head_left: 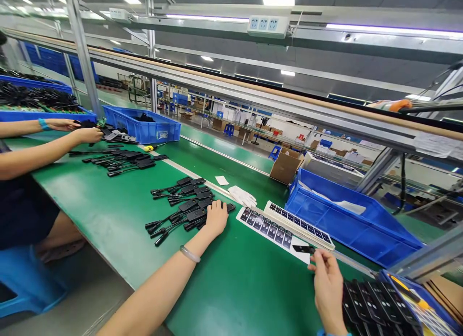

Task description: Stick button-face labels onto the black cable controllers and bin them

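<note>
My left hand (217, 218), with a bangle at the wrist, curls its fingers over the end of a flat black module (230, 208) at the right of a group. Several black modules with short cables (188, 206) lie there in overlapping rows. At the lower right, my right hand (327, 278) pinches a small black label (304, 248) by its end. This label is above the bare white end of a label sheet (265, 228), which still carries a row of dark labels. Beside my right wrist lie several black modules (378, 304) with printed faces.
Behind the sheet are a stack of label strips (300, 223) and a blue bin (354, 220). White gloves (243, 196) lie on the green table (253, 288). At left, a co-worker's hands (87, 133) handle black parts near another blue bin (142, 124). A yellow-handled cutter (408, 292) rests at right.
</note>
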{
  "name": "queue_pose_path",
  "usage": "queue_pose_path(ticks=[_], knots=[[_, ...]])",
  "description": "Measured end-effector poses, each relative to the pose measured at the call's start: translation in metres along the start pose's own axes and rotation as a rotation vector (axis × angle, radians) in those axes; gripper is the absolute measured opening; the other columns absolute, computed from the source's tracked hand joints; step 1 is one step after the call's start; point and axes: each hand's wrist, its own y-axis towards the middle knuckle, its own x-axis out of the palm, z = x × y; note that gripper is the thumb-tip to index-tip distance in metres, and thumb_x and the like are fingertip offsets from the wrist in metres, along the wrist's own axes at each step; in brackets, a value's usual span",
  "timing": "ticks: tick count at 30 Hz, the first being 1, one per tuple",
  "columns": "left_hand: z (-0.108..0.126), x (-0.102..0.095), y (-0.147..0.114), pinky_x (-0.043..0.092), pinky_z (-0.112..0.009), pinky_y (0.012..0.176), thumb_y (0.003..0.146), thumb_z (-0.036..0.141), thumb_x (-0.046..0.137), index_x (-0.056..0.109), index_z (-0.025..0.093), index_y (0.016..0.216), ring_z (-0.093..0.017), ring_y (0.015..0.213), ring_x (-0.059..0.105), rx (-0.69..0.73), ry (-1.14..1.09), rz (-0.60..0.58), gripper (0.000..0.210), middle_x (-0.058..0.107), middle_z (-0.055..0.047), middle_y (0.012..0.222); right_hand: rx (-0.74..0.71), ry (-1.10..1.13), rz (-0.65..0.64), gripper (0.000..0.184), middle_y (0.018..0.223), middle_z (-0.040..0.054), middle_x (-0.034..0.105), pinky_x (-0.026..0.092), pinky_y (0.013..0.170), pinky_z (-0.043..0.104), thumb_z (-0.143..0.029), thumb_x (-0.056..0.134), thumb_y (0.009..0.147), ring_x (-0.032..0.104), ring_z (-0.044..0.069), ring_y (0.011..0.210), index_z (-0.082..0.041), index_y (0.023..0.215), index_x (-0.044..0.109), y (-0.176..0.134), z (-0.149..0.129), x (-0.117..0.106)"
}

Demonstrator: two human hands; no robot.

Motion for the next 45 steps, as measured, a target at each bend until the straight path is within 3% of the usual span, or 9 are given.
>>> queue_pose_path(ticks=[5, 8, 11, 14, 17, 21, 26, 31, 45], knots=[[0.005, -0.010, -0.005, 0.037, -0.047, 0.090, 0.079, 0.012, 0.051, 0.060, 0.009, 0.092, -0.032, 0.105, 0.049, -0.004, -0.106, -0.035, 0.016, 0.057, -0.019, 0.100, 0.081, 0.049, -0.107, 0.042, 0.079, -0.0008, 0.056, 0.045, 0.062, 0.029, -0.059, 0.058, 0.076, 0.053, 0.013, 0.062, -0.021, 0.092, 0.055, -0.031, 0.006, 0.008], [0.018, -0.019, -0.016, 0.043, -0.043, 0.082, 0.079, 0.017, 0.051, 0.053, 0.008, 0.106, -0.029, 0.094, 0.057, -0.009, -0.245, -0.064, 0.028, 0.058, -0.017, 0.100, 0.086, 0.111, -0.128, 0.039, 0.078, -0.0021, 0.054, 0.044, 0.064, 0.028, -0.057, 0.059, 0.077, 0.053, 0.012, 0.062, -0.022, 0.093, 0.054, -0.035, 0.001, 0.008], [0.036, -0.023, -0.034, 0.049, -0.032, 0.071, 0.082, 0.029, 0.053, 0.048, 0.016, 0.115, -0.020, 0.080, 0.062, 0.059, -0.424, -0.148, 0.036, 0.061, -0.008, 0.096, 0.072, 0.164, -0.151, 0.034, 0.074, -0.0035, 0.052, 0.043, 0.061, 0.026, -0.053, 0.059, 0.080, 0.051, 0.011, 0.059, -0.022, 0.092, 0.054, -0.039, -0.006, 0.008], [0.059, -0.019, -0.058, 0.049, -0.025, 0.056, 0.079, 0.036, 0.058, 0.051, 0.017, 0.105, -0.012, 0.059, 0.059, 0.032, -0.927, -0.454, 0.033, 0.058, 0.000, 0.078, 0.045, 0.180, -0.184, 0.028, 0.069, -0.0046, 0.050, 0.041, 0.055, 0.024, -0.048, 0.059, 0.082, 0.047, 0.009, 0.054, -0.021, 0.090, 0.055, -0.045, -0.012, 0.011], [0.079, -0.014, -0.082, 0.052, -0.027, 0.061, 0.070, 0.033, 0.068, 0.048, 0.015, 0.094, -0.010, 0.059, 0.060, -0.176, -1.526, -0.805, 0.036, 0.056, 0.000, 0.080, 0.046, 0.170, -0.228, 0.026, 0.064, -0.0044, 0.049, 0.038, 0.048, 0.022, -0.045, 0.060, 0.081, 0.044, 0.009, 0.050, -0.020, 0.087, 0.058, -0.051, -0.017, 0.014], [0.091, -0.015, -0.101, 0.052, -0.028, 0.070, 0.064, 0.021, 0.073, 0.044, 0.017, 0.095, -0.014, 0.071, 0.067, -0.310, -1.680, -1.043, 0.043, 0.062, -0.004, 0.085, 0.077, 0.154, -0.269, 0.026, 0.064, -0.0026, 0.052, 0.036, 0.044, 0.022, -0.045, 0.063, 0.079, 0.043, 0.009, 0.048, -0.019, 0.082, 0.061, -0.055, -0.023, 0.017], [0.093, -0.019, -0.110, 0.051, -0.029, 0.075, 0.064, 0.013, 0.072, 0.047, 0.017, 0.108, -0.017, 0.080, 0.068, -0.236, -1.685, -1.112, 0.051, 0.064, -0.004, 0.085, 0.074, 0.118, -0.300, 0.025, 0.066, 0.0003, 0.058, 0.037, 0.044, 0.022, -0.043, 0.066, 0.076, 0.045, 0.010, 0.050, -0.018, 0.078, 0.063, -0.059, -0.027, 0.018], [0.094, -0.018, -0.112, 0.050, -0.030, 0.076, 0.066, 0.013, 0.073, 0.045, 0.017, 0.109, -0.019, 0.082, 0.068, -0.232, -1.712, -1.150, 0.051, 0.066, -0.007, 0.088, 0.075, 0.093, -0.312, 0.023, 0.065, 0.0000, 0.058, 0.038, 0.044, 0.022, -0.041, 0.065, 0.077, 0.046, 0.010, 0.051, -0.018, 0.078, 0.064, -0.062, -0.026, 0.016], [0.094, -0.013, -0.116, 0.050, -0.036, 0.083, 0.077, 0.024, 0.069, 0.045, 0.019, 0.112, -0.021, 0.091, 0.067, -0.156, -1.707, -1.137, 0.042, 0.065, -0.008, 0.094, 0.081, 0.118, -0.320, 0.022, 0.068, 0.0025, 0.061, 0.048, 0.052, 0.024, -0.040, 0.067, 0.075, 0.056, 0.014, 0.060, -0.018, 0.076, 0.064, -0.063, -0.029, 0.017]])
